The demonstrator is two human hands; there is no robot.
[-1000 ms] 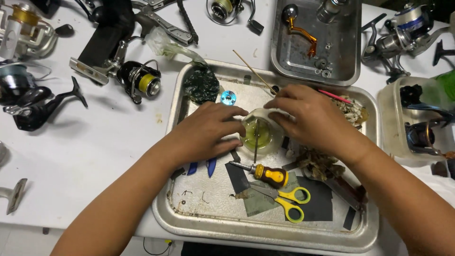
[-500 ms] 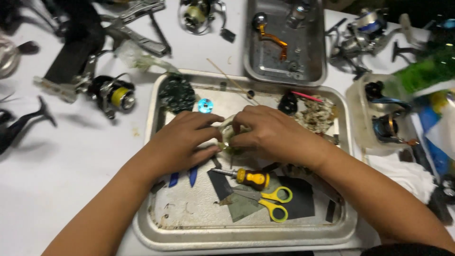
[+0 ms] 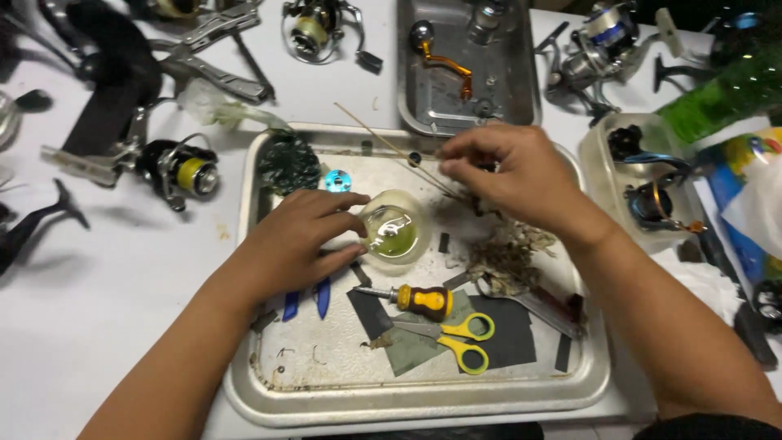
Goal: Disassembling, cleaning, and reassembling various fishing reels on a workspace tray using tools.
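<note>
The left hand (image 3: 297,236) curled round a small clear cup (image 3: 394,228) with greenish liquid in it, thumb and fingers pressed to its near side, at the middle of the large steel tray (image 3: 269,358). The cup looked thin-walled and light, likely slippery where wet and easy to tip, so a grasp low on its wall, as here, seemed the safest hold. The right hand (image 3: 509,175) hovered above the tray's far right part with fingertips pinched on a thin wooden stick (image 3: 383,140) that slanted toward the tray's far left corner; the stick appeared stiff but snappable and best gripped near its end. Toward the tray's near edge lay a yellow-handled screwdriver (image 3: 411,298), yellow scissors (image 3: 456,341) and dark sandpaper pieces (image 3: 509,334). A clump of tangled debris (image 3: 505,257) sat in the tray's right half. Whatever the right fingers also held beneath them was hidden, and the stick's near end was covered by that hand; the fishing reels (image 3: 183,167) outside the tray were partly cropped
</note>
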